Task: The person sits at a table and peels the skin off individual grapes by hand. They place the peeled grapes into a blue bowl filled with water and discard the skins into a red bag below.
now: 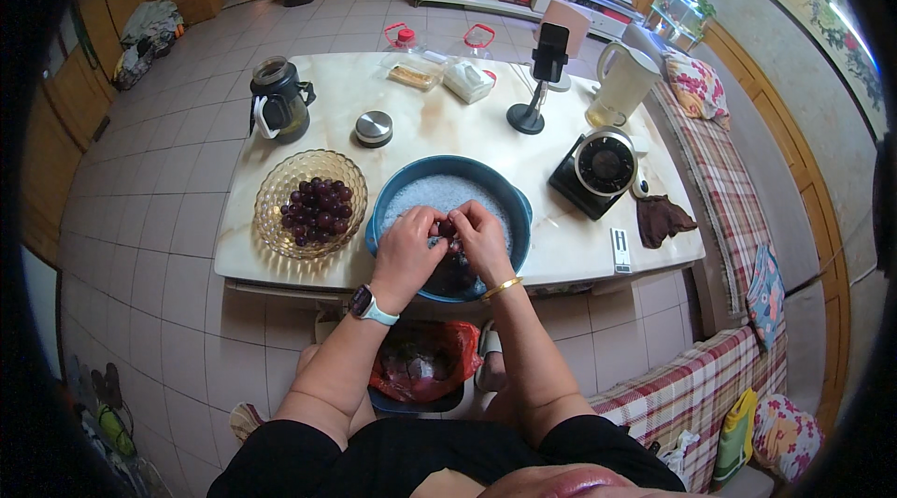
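Both my hands are over a blue plastic basin (522, 218) of foamy water (448, 191). The fingertips of my left hand (410, 249) and my right hand (482, 240) meet around a dark red grape (446, 228), just above the water. More dark grapes (459, 267) show below my hands, partly hidden by them; whether they hang in a bunch or float is unclear. To the left, an amber dimpled glass bowl (273, 176) holds a pile of loose dark grapes (319, 211).
A dark glass jug (282, 102) and a metal lid (373, 128) stand beyond the bowl. Rightward are a phone on a stand (550, 56), a pitcher (624, 84), a black appliance (596, 168) and a brown cloth (662, 220). Below the table sits a bin with a red bag (459, 368).
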Demonstrator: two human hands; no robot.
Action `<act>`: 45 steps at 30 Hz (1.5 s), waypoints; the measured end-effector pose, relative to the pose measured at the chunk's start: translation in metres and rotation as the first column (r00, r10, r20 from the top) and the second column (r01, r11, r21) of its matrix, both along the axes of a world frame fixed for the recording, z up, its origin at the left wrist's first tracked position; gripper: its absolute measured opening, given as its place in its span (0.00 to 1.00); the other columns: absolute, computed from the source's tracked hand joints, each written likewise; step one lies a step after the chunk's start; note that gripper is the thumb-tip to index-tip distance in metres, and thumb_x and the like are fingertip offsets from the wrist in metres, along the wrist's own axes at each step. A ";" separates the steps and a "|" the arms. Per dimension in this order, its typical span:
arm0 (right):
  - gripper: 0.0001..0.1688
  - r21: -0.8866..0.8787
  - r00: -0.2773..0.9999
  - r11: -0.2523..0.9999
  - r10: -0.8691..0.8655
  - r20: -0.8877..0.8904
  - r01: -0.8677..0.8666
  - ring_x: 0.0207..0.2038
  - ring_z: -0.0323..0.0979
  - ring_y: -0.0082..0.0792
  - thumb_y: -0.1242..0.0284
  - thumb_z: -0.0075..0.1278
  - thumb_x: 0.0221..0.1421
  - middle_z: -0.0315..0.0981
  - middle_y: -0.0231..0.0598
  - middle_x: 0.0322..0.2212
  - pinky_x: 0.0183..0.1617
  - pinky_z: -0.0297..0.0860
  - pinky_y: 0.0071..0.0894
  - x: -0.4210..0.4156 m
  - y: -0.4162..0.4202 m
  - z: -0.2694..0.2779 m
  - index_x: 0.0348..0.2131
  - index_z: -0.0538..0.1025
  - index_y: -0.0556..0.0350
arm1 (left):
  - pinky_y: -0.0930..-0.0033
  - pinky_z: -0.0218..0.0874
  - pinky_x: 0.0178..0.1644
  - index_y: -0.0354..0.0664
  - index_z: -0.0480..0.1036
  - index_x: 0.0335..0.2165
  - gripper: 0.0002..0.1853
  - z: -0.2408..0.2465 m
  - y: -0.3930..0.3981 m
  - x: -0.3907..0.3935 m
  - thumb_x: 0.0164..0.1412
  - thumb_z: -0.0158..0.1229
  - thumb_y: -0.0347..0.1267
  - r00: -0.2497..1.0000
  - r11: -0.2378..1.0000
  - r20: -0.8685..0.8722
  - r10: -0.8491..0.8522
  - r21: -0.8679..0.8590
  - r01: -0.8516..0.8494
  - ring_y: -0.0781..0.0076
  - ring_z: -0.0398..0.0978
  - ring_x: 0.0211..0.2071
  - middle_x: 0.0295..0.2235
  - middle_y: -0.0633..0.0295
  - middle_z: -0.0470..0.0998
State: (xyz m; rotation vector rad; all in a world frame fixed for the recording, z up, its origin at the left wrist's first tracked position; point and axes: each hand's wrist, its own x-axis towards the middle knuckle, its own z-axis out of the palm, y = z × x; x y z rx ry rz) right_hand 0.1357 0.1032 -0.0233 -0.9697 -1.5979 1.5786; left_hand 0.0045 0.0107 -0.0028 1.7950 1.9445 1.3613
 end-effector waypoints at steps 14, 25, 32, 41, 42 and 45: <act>0.10 -0.155 0.995 0.986 0.058 -0.081 -0.070 0.24 0.70 0.21 0.72 0.50 0.68 0.74 0.31 0.24 0.28 0.68 0.23 0.002 0.005 0.003 0.36 0.77 0.62 | 0.57 0.69 0.42 0.41 0.76 0.40 0.15 0.007 -0.007 -0.008 0.51 0.67 0.27 0.999 0.999 0.023 -0.032 0.013 0.032 0.56 0.76 0.35 0.33 0.57 0.76; 0.13 0.267 0.913 0.941 0.090 0.397 -0.209 0.34 0.81 0.42 0.74 0.62 0.56 0.82 0.47 0.33 0.40 0.76 0.38 0.018 0.015 -0.004 0.40 0.78 0.61 | 0.59 0.71 0.45 0.39 0.73 0.50 0.23 -0.012 -0.006 -0.016 0.54 0.66 0.26 0.997 0.993 0.068 -0.035 -0.110 0.043 0.55 0.79 0.41 0.39 0.52 0.80; 0.13 0.270 0.586 0.825 0.088 0.806 -0.496 0.43 0.78 0.58 0.76 0.54 0.53 0.79 0.56 0.40 0.49 0.74 0.52 0.025 0.004 -0.019 0.41 0.81 0.54 | 0.60 0.72 0.47 0.38 0.76 0.45 0.16 -0.012 -0.003 -0.034 0.56 0.64 0.26 0.999 0.998 -0.031 0.043 -0.053 -0.045 0.56 0.80 0.41 0.40 0.52 0.79; 0.16 0.273 0.438 0.781 0.001 0.899 -0.562 0.44 0.79 0.55 0.79 0.56 0.51 0.81 0.52 0.39 0.50 0.73 0.46 0.025 0.007 -0.023 0.42 0.82 0.54 | 0.60 0.72 0.43 0.39 0.77 0.43 0.13 -0.014 -0.004 -0.033 0.58 0.62 0.28 0.998 0.998 -0.060 0.033 -0.042 -0.036 0.58 0.81 0.38 0.38 0.54 0.80; 0.16 0.255 0.483 0.776 0.074 0.872 -0.578 0.43 0.79 0.53 0.78 0.56 0.52 0.81 0.52 0.39 0.49 0.73 0.45 0.023 0.006 -0.023 0.42 0.82 0.55 | 0.60 0.72 0.43 0.39 0.77 0.43 0.13 -0.014 -0.004 -0.031 0.58 0.62 0.28 0.998 0.999 -0.063 0.023 -0.040 -0.026 0.58 0.81 0.38 0.38 0.54 0.80; 0.13 0.238 0.620 0.788 0.220 0.753 -0.568 0.39 0.80 0.47 0.77 0.56 0.55 0.82 0.51 0.37 0.47 0.73 0.40 0.018 0.004 -0.019 0.42 0.81 0.58 | 0.60 0.72 0.43 0.39 0.77 0.43 0.13 -0.014 -0.002 -0.027 0.58 0.62 0.27 0.999 0.999 -0.045 0.003 -0.040 -0.005 0.58 0.81 0.38 0.38 0.53 0.80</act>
